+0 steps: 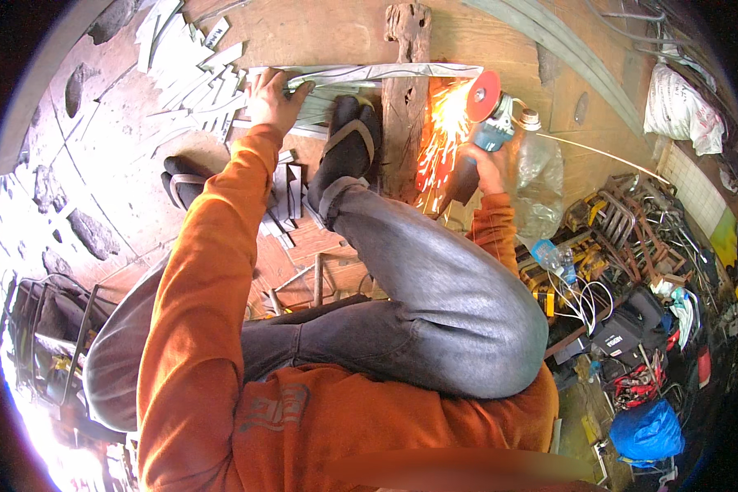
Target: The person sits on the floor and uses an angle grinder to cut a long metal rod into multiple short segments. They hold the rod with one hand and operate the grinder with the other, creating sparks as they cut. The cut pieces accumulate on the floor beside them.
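My right hand (487, 167) is wrapped round a blue-green angle grinder (494, 134) with a red disc (483, 97). The disc meets the right end of a long, thin light-grey metal strip (385, 72), and orange sparks (444, 123) spray down toward me. Across a worn wooden beam (406, 107) lies the strip. My left hand (271, 102) grips its left part, with the thumb on the near side. Close by, my foot in a dark sock and flip-flop (353, 139) rests against the beam's left side, over more grey strips.
Cut metal pieces (193, 78) are heaped at the far left, with several more (285, 197) by my feet. A pale cord (599, 151) runs right from the grinder. Cluttered tools (615, 238), a clear plastic bag (539, 176), a white sack (685, 107) and a blue bag (648, 430) lie at right.
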Tool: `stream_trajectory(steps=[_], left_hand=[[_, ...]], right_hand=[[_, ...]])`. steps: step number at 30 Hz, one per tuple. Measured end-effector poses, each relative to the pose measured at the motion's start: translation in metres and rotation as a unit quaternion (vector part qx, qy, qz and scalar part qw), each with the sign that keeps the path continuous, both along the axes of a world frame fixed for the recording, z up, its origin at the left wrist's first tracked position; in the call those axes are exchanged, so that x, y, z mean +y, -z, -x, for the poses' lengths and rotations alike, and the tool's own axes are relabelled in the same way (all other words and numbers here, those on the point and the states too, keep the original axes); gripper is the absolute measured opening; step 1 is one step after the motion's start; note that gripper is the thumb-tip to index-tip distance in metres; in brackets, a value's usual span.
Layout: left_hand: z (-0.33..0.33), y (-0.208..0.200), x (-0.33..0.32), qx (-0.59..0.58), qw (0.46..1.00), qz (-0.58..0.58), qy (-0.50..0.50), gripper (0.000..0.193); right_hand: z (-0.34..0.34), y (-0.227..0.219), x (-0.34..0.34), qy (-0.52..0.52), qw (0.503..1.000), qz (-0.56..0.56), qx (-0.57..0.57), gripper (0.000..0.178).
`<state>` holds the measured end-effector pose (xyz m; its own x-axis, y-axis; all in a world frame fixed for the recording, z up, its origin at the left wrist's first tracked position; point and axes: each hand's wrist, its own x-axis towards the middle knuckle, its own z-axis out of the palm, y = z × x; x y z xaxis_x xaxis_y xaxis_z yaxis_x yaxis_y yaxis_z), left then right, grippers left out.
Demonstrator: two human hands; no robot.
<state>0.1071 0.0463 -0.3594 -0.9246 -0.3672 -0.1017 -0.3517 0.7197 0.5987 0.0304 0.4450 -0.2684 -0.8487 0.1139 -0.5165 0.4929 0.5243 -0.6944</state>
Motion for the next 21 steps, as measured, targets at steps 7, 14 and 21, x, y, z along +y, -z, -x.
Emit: stream_trajectory(steps=[7, 14, 21], left_hand=[[0.001, 0.002, 0.0, -0.004, 1.0, -0.013, 0.001, 0.036], [-0.001, 0.004, -0.001, 0.008, 0.999, -0.041, 0.0, 0.037], [0.0, 0.002, -0.001, 0.001, 1.0, 0.002, 0.006, 0.036]], right_hand=[[0.038, -0.013, -0.015, 0.031, 0.999, 0.044, 0.002, 0.048], [0.028, 0.008, 0.004, 0.028, 0.998, 0.054, 0.011, 0.05], [-0.004, 0.019, 0.01, 0.054, 0.996, 0.067, 0.012, 0.051]])
